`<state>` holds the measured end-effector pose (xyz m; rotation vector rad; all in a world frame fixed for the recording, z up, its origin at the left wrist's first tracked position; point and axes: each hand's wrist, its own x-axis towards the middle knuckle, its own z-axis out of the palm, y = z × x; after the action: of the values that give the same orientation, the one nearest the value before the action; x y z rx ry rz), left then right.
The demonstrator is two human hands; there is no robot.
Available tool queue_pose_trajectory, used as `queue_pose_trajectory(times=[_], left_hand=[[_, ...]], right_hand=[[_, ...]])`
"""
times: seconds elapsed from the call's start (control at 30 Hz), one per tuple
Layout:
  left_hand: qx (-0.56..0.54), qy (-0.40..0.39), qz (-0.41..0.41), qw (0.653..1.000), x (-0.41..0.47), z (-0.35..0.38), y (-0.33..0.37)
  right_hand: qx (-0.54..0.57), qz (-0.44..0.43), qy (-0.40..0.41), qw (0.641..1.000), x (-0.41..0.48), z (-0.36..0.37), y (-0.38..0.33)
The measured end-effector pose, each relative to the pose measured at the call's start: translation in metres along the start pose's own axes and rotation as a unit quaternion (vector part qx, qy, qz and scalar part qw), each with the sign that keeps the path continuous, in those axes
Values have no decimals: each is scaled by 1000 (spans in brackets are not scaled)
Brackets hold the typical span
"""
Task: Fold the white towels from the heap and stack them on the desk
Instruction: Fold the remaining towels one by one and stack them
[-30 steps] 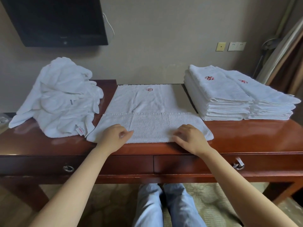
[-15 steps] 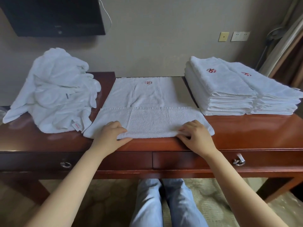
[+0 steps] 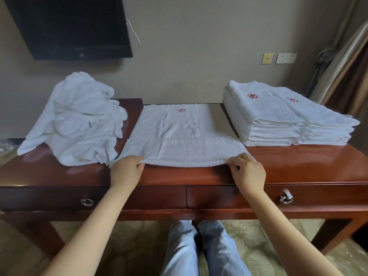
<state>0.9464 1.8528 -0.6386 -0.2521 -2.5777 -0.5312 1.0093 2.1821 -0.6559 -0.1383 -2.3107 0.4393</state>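
Flat rectangular terry towel point(image 3: 185, 140) lies at the centre of the glossy wooden desk point(image 3: 298, 166), near edge folded over. The left hand point(image 3: 125, 170) and right hand point(image 3: 249, 172) each pinch that fold with curled fingers. Crumpled heap point(image 3: 79, 120) occupies the desk's left end; squared stack point(image 3: 278, 116) its right end

Before me stands a glossy red-brown bench point(image 3: 298, 162) with two drawers point(image 3: 151, 198), each with a metal pull point(image 3: 286, 198). The beige wall point(image 3: 189, 56) behind carries a dark TV point(image 3: 69, 26) upper left and switch plates point(image 3: 286, 58) right. Curtains point(image 3: 350, 62) hang far right. Patterned carpet point(image 3: 249, 236) lies underneath.
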Motion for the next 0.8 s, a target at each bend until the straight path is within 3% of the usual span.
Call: queue_pose_trajectory(times=[0.1,0.5,0.63,0.8], left_hand=[[-57,31,-3,998,3,-7,2],[-104,212,97,967,18,-39,12],[-58,168,69,982,56,-41,22],[61,14,9,998,121,-14,24]], right_hand=[[44,56,4,997,6,-8,-4],[98,-8,155,983,37,-39,-26],[59,-21,138,988,76,-29,-28],[-46,34,-8,998,133,13,-17]])
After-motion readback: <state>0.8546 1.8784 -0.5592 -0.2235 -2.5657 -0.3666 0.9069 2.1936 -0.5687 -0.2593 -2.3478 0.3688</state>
